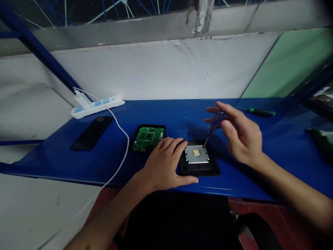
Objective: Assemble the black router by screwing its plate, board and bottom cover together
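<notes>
My right hand [238,135] grips a screwdriver [216,121] with a translucent purple handle, its shaft slanting down to the upper right corner of a silver metal plate [191,159]. A small yellowish square pad [196,152] sits on that plate, which lies in a black plastic cover [213,169]. Across the cover's left side rests my left hand [166,163], fingers along the far edge and thumb at the near edge, steadying it. Just left of that hand lies a black casing with a green circuit board [148,138] in it.
Several tiny screws [197,129] are scattered behind the cover. A green-and-black screwdriver [261,112] lies at the back right. On the left are a black phone [92,133], a white power strip [100,105] and a white cable [128,139] running over the blue table [161,109].
</notes>
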{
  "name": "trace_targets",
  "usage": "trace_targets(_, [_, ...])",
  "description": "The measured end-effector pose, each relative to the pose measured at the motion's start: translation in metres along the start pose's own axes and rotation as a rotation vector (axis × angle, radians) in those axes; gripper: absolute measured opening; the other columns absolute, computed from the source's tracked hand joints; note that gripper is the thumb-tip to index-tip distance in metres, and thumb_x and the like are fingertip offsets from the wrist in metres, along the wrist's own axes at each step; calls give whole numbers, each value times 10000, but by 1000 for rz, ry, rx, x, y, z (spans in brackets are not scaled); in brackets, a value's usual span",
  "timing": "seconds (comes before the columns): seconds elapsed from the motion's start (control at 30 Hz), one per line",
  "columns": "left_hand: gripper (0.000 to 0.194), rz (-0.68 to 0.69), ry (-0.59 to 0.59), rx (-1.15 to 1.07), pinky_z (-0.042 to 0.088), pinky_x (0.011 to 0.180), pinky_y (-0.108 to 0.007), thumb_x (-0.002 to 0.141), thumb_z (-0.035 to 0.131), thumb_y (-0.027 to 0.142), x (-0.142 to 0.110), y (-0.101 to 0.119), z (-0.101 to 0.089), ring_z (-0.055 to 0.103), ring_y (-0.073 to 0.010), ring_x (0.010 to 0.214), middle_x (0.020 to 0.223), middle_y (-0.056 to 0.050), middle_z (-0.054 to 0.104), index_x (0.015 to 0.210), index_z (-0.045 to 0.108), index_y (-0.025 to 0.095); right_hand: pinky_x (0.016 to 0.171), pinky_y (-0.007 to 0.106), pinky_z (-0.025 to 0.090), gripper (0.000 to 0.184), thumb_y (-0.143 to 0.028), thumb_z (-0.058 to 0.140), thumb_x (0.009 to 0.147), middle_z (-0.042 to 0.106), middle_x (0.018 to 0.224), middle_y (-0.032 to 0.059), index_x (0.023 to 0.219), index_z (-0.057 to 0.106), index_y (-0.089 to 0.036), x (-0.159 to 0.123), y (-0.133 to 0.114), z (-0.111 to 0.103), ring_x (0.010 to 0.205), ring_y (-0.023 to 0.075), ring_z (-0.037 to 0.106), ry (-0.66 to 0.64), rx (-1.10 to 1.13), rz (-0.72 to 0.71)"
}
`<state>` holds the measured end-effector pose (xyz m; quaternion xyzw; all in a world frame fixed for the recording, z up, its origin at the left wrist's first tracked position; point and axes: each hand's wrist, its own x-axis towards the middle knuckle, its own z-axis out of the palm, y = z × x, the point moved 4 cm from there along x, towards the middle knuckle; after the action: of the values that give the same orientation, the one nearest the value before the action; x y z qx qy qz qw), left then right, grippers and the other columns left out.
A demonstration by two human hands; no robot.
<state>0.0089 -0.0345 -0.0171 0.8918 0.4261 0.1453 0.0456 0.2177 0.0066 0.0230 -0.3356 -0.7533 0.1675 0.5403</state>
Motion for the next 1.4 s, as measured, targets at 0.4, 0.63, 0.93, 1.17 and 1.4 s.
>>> trace_targets(0.4, [981,-8,-8,-9,308,1158,-588,739,642,793,0,0,-2,448,-386,1348,1470,-189,496,1426,453,118,697,388,624,432,-245,655,909,642,1056,50,1323,605,-358,4,1,-5,816,194,692,60,-110,-116])
trace_targets(0.63, [971,-15,-14,-3,312,1157,-585,741,646,790,1,0,-2,448,-386,1353,1474,-185,496,1424,455,127,870,441,610,475,-202,458,1003,666,1261,47,1452,488,-355,3,-4,-1,992,211,721,25,-40,-77])
trace_targets(0.93, [968,-11,-13,10,318,1167,-549,750,642,786,1,1,-2,457,-369,1343,1463,-184,505,1416,464,106,671,381,614,459,-217,705,867,627,1030,49,1298,627,-355,4,-2,-5,807,194,649,65,-133,-142])
trace_targets(1.17, [963,-19,-13,21,332,1155,-566,750,634,790,1,0,1,460,-371,1345,1471,-180,501,1420,459,121,770,413,616,419,-258,509,987,658,1205,79,1400,544,-318,4,-6,-2,946,224,706,2,-72,-95])
trace_targets(1.4, [955,-18,-15,7,326,1154,-572,755,635,784,2,0,1,456,-370,1346,1478,-187,494,1419,453,124,866,437,618,467,-216,444,1011,672,1285,52,1459,479,-345,2,-3,0,991,214,725,8,-42,-61])
